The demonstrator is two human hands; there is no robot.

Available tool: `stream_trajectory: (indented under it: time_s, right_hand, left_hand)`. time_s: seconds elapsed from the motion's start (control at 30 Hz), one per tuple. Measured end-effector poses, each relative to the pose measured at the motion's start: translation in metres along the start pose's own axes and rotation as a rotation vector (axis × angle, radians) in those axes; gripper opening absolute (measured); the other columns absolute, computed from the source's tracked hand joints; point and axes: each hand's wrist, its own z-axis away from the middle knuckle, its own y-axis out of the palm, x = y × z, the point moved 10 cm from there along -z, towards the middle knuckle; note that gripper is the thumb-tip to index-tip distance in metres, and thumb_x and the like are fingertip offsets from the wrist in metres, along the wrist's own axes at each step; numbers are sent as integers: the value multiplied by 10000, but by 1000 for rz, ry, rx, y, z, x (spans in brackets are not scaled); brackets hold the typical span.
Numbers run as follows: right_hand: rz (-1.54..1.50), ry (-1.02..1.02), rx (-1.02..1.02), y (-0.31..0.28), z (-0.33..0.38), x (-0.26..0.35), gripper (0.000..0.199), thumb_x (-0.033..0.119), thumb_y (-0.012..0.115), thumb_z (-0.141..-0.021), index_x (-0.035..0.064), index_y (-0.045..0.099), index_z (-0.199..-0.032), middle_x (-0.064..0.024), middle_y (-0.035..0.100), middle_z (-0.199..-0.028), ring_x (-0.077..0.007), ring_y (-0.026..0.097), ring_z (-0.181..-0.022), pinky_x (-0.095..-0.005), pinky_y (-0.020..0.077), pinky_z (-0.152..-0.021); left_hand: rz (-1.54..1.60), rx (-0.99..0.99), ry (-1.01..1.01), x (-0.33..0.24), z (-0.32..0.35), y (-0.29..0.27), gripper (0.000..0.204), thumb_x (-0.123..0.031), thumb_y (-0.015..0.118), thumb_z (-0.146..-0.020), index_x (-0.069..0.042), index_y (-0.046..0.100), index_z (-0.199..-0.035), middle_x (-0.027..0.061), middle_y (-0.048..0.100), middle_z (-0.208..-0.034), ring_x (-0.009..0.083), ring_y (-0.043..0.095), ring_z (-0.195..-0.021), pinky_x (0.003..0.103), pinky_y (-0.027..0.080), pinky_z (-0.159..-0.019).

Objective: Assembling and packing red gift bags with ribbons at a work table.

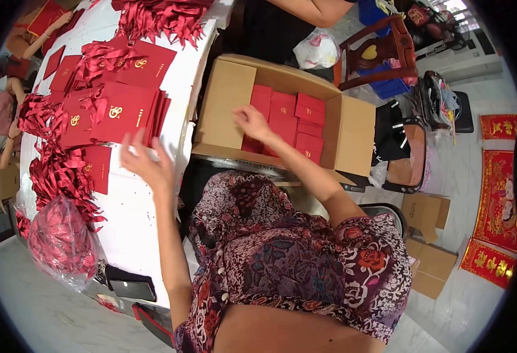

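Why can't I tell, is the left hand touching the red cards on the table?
Cannot tell. In the head view the left hand is blurred at the edge of the red cards, with no plain contact or gap.

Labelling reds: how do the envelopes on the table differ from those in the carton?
The envelopes on the table lie fanned, overlapping and loose, with ribbons across them; the envelopes in the carton are packed in neat rows, no ribbons showing. Table ones show larger gold emblems. Both are red with gold marks.
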Motion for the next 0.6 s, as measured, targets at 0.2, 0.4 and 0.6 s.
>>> stream_trajectory:
  time_s: [0.2,0.4,0.6]
  right_hand:
    - [538,404,470,-31,83,-247,356,302,473,-939,15,680,-982,-270,656,-1010,-435,626,-983,-498,497,-851]
    - [464,587,671,-34,158,-349,398,305,484,-922,-11,683,-1062,-292,648,-1065,-399,641,-1058,-475,507,-876]
    - [408,705,271,-49,101,-346,269,232,582,-874,12,696,-977,-269,671,-1039,-357,645,-1053,-458,500,-911]
  left_hand:
    - [305,649,201,-125,111,114,364,-148,651,-831,-84,595,-1186,178,508,-1284,378,456,-1194,487,354,-1005]
    - [270,826,423,-149,176,146,325,-250,648,-876,-84,636,-1155,120,614,-1140,299,523,-1101,458,364,-982]
    - [308,1036,292,-140,206,127,333,-305,680,-859,-91,663,-1114,82,611,-1159,284,510,-1116,424,367,-924]
